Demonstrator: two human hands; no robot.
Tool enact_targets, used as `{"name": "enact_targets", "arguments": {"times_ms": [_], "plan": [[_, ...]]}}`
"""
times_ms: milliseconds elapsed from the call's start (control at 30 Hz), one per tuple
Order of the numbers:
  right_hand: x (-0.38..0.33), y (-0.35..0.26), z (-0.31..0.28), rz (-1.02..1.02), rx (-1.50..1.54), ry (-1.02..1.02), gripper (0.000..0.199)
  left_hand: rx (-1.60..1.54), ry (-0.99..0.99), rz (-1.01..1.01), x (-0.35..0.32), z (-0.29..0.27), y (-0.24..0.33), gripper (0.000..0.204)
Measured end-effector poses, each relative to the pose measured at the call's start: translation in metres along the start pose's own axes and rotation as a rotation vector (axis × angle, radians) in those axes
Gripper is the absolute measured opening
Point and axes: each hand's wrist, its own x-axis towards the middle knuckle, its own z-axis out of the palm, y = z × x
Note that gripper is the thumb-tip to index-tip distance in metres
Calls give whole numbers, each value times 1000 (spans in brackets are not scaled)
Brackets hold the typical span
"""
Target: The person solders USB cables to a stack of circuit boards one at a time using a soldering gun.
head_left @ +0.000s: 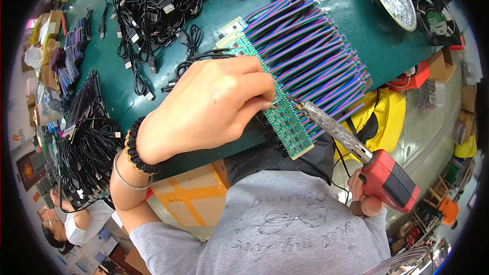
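Soldering step judged in hand at a green, strip-shaped circuit-board panel, by the near edge of the dark-green bench.
Left hand: fingers pinched together over the panel, contents not discernible. Right hand: fingers closed around a red-handled, metal-barrelled soldering iron, tip near the pinch. Next move appears to call for steady tip contact.

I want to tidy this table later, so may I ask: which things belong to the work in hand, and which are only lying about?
In the work:
soldering iron, in the right hand
green circuit boards, by the left hand
coloured wires along them
black cables, probably

Apparently lying about:
yellow fabric
taped cardboard box
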Motion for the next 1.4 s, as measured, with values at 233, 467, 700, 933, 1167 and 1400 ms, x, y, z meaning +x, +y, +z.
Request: {"name": "enact_targets", "arguments": {"times_ms": [233, 467, 700, 933, 1167, 1400], "plan": [[28, -29, 35, 343, -44, 127, 17, 9, 5, -10, -4, 0, -1, 10], [40, -19, 39, 322, -94, 86, 91, 32, 44, -65, -6, 5, 5, 12], [36, -30, 54, 424, -204, 231, 103, 175, 280, 14, -13, 28, 12, 15], [27, -33, 20, 369, -92, -118, 14, 147, 224, 4, -12, 24, 10, 16], [24, -39, 49, 393, -208, 208, 12, 69, 120, -37, -7, 13, 8, 12], [16, -22, 23, 152, -89, 37, 18, 73, 107, -41, -8, 13, 7, 11]]}}
